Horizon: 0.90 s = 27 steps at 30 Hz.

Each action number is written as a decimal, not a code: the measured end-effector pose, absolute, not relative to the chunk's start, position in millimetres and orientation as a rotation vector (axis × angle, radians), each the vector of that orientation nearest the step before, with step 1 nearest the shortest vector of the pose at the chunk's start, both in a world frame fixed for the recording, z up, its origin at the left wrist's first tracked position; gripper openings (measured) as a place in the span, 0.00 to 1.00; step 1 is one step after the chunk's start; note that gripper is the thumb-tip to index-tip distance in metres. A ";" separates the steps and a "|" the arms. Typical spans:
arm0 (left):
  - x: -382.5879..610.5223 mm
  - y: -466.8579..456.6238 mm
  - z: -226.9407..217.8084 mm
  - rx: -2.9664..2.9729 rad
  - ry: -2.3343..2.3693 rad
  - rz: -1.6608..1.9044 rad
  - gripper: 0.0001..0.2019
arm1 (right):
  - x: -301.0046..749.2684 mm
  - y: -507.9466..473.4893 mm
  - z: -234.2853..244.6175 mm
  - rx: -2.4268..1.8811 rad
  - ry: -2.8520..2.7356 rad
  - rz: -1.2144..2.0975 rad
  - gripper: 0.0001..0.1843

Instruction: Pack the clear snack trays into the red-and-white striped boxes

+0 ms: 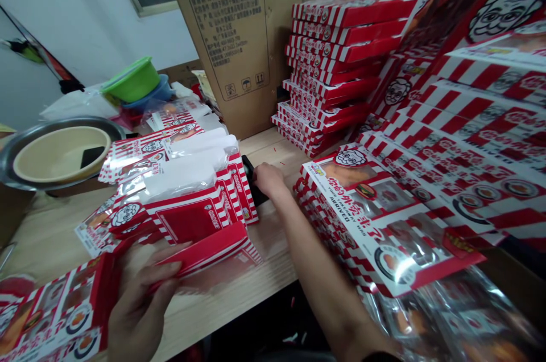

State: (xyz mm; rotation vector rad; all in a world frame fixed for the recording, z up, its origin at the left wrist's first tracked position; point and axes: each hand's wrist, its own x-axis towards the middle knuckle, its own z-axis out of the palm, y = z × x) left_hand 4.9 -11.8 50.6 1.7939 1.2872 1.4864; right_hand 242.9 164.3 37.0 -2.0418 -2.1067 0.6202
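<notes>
Gripping a flat red-and-white striped cardboard carton [202, 251] by its edge, the left hand [139, 305] wraps its fingers [166, 268] around the card, a light, even hold that avoids creasing it. The right hand [269, 180] lies against a black object [251, 177] on the pale wooden surface [213, 299], its grip unclear. Tall stacks of red striped boxes [336, 66] rise beyond, against a brown corrugated cardboard carton [222, 26].
</notes>
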 end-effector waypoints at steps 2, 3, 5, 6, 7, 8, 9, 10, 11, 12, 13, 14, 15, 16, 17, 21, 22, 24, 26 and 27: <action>4.1 -12.6 49.6 1.813 1.296 1.482 0.11 | 239.5 164.7 36.2 -2.033 -2.099 0.586 0.12; 4.3 -13.2 49.3 1.823 1.297 1.476 0.11 | 238.3 164.6 35.4 -2.022 -2.098 0.577 0.12; 5.2 -14.5 48.9 1.832 1.287 1.463 0.11 | 237.0 164.6 33.7 -1.994 -2.098 0.574 0.12; 5.8 -15.0 48.7 1.833 1.279 1.463 0.12 | 236.9 164.9 33.0 -1.980 -2.094 0.576 0.12; 6.1 -15.3 48.5 1.831 1.274 1.465 0.12 | 237.3 165.4 32.5 -1.967 -2.088 0.579 0.11; 6.2 -15.5 48.3 1.831 1.268 1.469 0.12 | 238.1 166.0 32.3 -1.953 -2.078 0.581 0.11; 6.0 -15.6 48.0 1.830 1.265 1.469 0.12 | 239.5 166.6 32.4 -1.937 -2.063 0.580 0.11; 5.7 -15.5 47.8 1.822 1.269 1.474 0.12 | 241.3 167.2 32.7 -1.919 -2.044 0.576 0.11; 5.5 -15.4 47.6 1.816 1.274 1.477 0.12 | 243.7 167.6 33.1 -1.899 -2.022 0.569 0.10; 5.5 -15.3 47.6 1.814 1.275 1.479 0.13 | 246.6 167.8 33.4 -1.880 -1.998 0.559 0.10; 6.1 -15.2 47.8 1.812 1.274 1.482 0.13 | 249.8 167.6 33.7 -1.859 -1.974 0.551 0.10; 7.3 -15.1 48.4 1.818 1.267 1.480 0.13 | 253.1 167.2 33.7 -1.840 -1.950 0.545 0.10; 9.3 -15.1 49.3 1.817 1.264 1.484 0.13 | 256.3 166.7 33.4 -1.818 -1.929 0.543 0.10; 12.0 -15.1 50.5 1.805 1.263 1.496 0.13 | 259.2 166.2 32.8 -1.794 -1.912 0.545 0.10; 15.0 -15.1 51.7 1.778 1.268 1.514 0.13 | 261.6 165.7 31.8 -1.769 -1.899 0.550 0.09; 20.2 -14.9 53.2 1.640 1.358 1.589 0.08 | 265.2 166.1 25.2 -1.707 -1.878 0.591 0.09; 18.3 -14.9 52.0 1.657 1.381 1.573 0.07 | 264.9 166.7 23.1 -1.707 -1.876 0.603 0.09; 11.6 -15.1 47.9 1.726 1.423 1.538 0.06 | 263.4 168.4 18.7 -1.707 -1.873 0.622 0.08; 4.3 -16.0 43.3 1.768 1.447 1.518 0.06 | 261.0 170.7 14.1 -1.702 -1.867 0.627 0.08; 1.5 -16.5 41.4 1.763 1.457 1.509 0.06 | 259.6 172.2 11.9 -1.699 -1.862 0.625 0.08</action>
